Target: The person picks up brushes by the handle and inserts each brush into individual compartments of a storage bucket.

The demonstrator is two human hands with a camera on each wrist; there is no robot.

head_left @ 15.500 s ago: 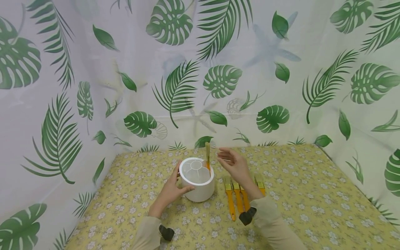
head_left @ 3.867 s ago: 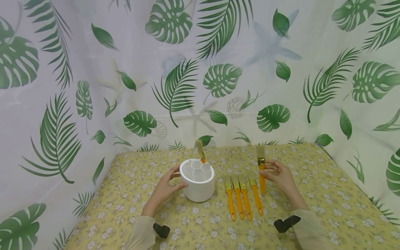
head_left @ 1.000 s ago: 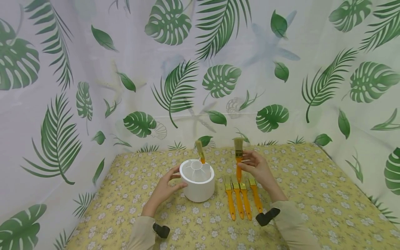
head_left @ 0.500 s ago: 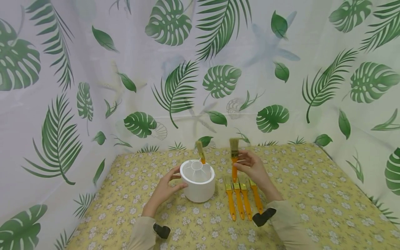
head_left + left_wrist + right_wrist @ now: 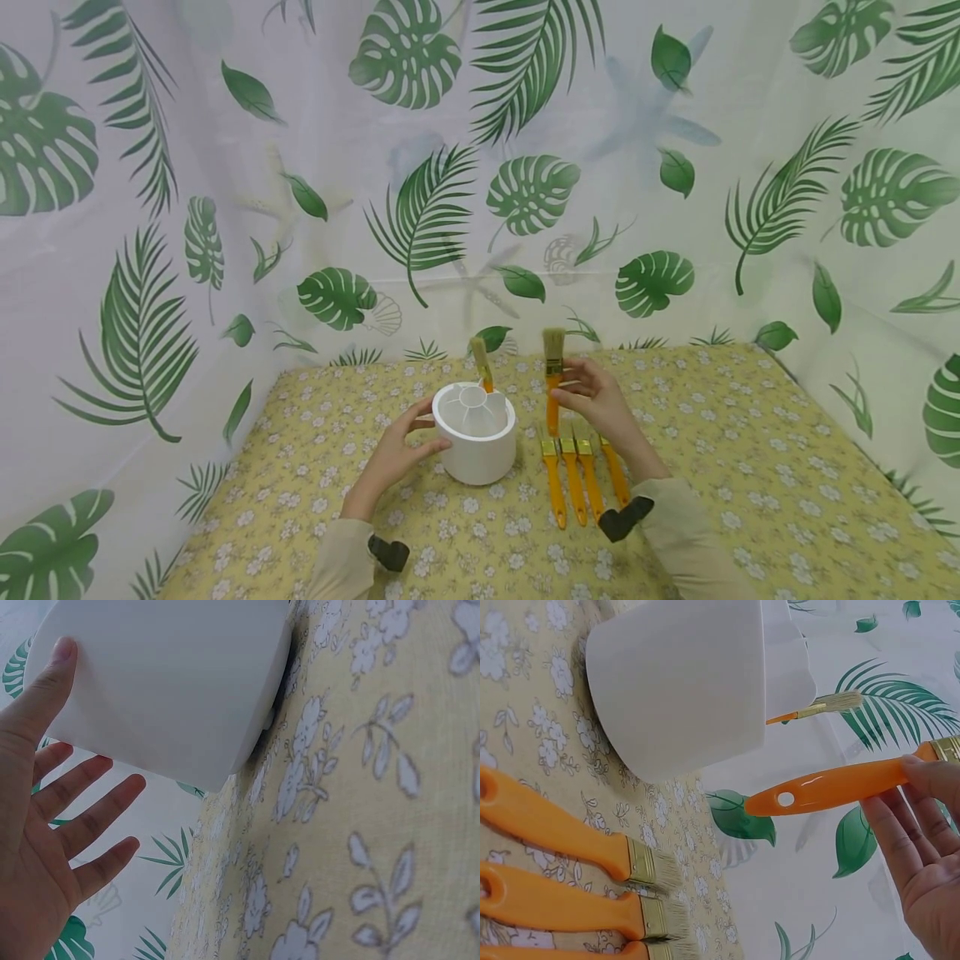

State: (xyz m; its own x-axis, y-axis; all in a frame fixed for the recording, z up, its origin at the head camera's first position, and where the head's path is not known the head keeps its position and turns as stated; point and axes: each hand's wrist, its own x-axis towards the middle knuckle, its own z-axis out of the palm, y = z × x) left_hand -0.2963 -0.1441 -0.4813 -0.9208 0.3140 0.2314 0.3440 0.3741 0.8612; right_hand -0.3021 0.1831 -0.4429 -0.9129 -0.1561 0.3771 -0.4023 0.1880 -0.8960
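The right grip (image 5: 600, 402) pinches a paintbrush (image 5: 553, 372), bristles (image 5: 553, 342) cropped except in head view; the loose-fingered left grip (image 5: 396, 450) touches a brush holder (image 5: 480, 458).

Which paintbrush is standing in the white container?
The brush with its bristles sticking up above the white container; another brush is in the right hand, and four others lie on the tablecloth.

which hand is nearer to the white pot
The left. The left hand is at the left side of the white pot, its thumb touching the wall; the right hand is apart from it, off to its right, holding a brush.
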